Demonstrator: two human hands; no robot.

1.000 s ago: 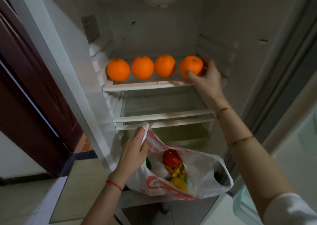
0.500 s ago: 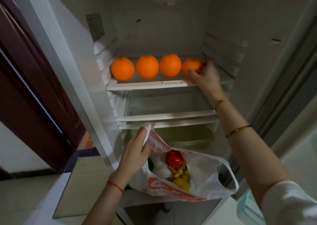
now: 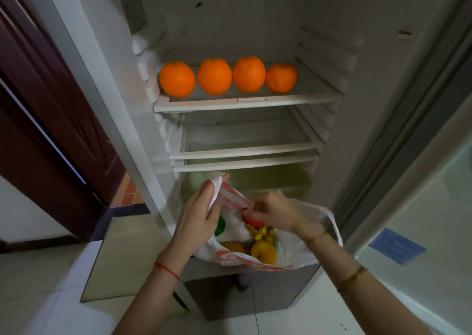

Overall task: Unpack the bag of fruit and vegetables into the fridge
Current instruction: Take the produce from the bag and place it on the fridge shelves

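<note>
Several oranges (image 3: 214, 76) stand in a row on the fridge's top shelf (image 3: 245, 101). Below, a white and red plastic bag (image 3: 293, 255) hangs open in front of the crisper drawer. My left hand (image 3: 198, 219) grips the bag's left handle and holds it up. My right hand (image 3: 273, 213) is inside the bag's mouth, fingers curled over a red fruit (image 3: 251, 221) that is mostly hidden. A yellow pepper (image 3: 263, 251), an orange fruit (image 3: 233, 248) and something green (image 3: 219, 226) also lie in the bag.
Two bare glass shelves (image 3: 245, 150) sit under the top one, above a greenish crisper drawer (image 3: 275, 179). The open fridge door (image 3: 413, 207) stands at the right. A dark wooden door (image 3: 38, 104) is at the left, over pale floor tiles.
My right hand let go of the rightmost orange on the top shelf and came down into the bag onto the red fruit. The left hand kept hold of the bag handle.
</note>
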